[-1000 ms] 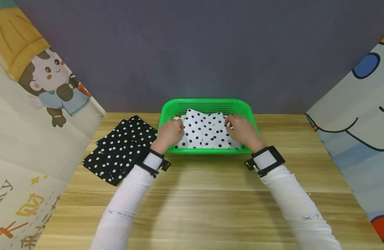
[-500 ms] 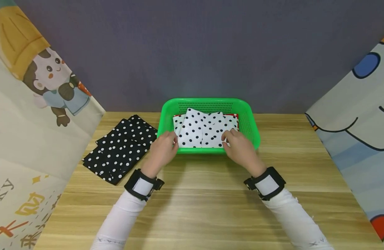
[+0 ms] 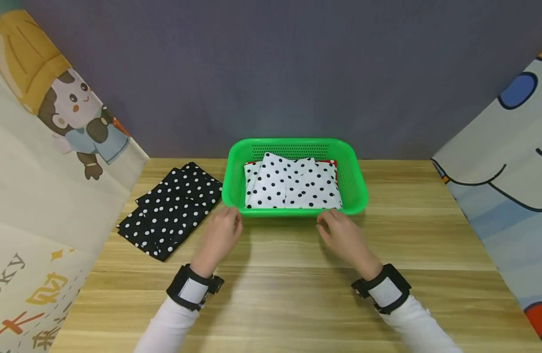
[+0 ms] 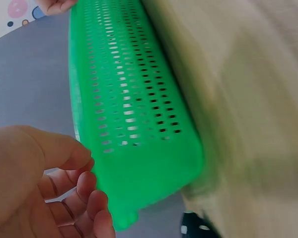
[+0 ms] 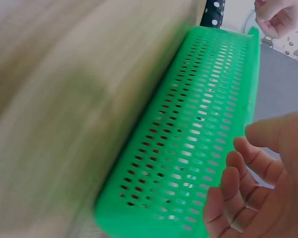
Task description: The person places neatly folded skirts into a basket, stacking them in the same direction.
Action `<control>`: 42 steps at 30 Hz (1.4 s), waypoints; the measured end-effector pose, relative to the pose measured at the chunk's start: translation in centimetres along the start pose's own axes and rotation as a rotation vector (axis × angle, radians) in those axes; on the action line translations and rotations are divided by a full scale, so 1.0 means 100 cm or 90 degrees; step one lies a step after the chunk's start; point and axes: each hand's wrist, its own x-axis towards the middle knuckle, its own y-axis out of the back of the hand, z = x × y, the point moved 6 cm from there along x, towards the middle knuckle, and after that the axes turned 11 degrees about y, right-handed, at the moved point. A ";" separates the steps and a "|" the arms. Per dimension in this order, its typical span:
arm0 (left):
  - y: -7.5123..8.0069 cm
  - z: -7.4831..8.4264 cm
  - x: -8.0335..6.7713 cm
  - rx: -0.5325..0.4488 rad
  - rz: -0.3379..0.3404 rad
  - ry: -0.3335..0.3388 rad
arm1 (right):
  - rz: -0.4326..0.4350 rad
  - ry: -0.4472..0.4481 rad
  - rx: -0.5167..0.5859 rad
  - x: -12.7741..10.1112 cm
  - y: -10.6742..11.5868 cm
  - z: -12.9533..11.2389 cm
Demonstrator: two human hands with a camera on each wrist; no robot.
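Green plastic makes up the basket (image 3: pixel 357 184), which sits on the wooden tabletop (image 3: pixel 297 274) near the middle of its far edge. Inside it lies a white cloth with black dots (image 3: pixel 293 186), folded flat so it fits between the basket's walls. A bit of red cloth (image 3: pixel 329 162) peeks out from under it at the far side (only a thin strip shows, so I cannot tell how big it is). The folded pieces seem stacked one on top of the other to keep them neat and in one place.

A black cloth with white dots (image 3: pixel 171 212) lies flat on the tabletop by the left edge, just beside the basket. It looks set apart from the ones in the basket, maybe because it is a different kind.

The left hand (image 3: pixel 219 238) is over the tabletop, near the basket's front left corner but not touching it. Its fingers are loosely bent and it holds nothing. The left wrist view shows the fingers (image 4: pixel 84 198) curled softly with bare air between them and the basket's holey wall (image 4: pixel 134 99).

The right hand (image 3: pixel 343 238) is near the basket's front right corner. It is loose and holds nothing too. In the right wrist view its fingers (image 5: pixel 243 173) are a little bent, close to the green wall (image 5: pixel 198 139) yet apart from it.
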 end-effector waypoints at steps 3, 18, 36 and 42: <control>-0.006 -0.009 -0.008 0.005 -0.010 0.017 | 0.017 0.011 0.000 -0.007 -0.003 0.000; -0.020 -0.056 -0.034 0.014 -0.025 0.108 | -0.041 -0.019 0.028 -0.027 -0.025 -0.002; -0.001 -0.110 0.009 0.069 -0.071 0.260 | -0.047 -0.008 0.025 -0.030 -0.025 -0.008; -0.001 -0.135 0.024 0.117 -0.127 0.312 | -0.052 -0.003 0.029 -0.032 -0.024 -0.010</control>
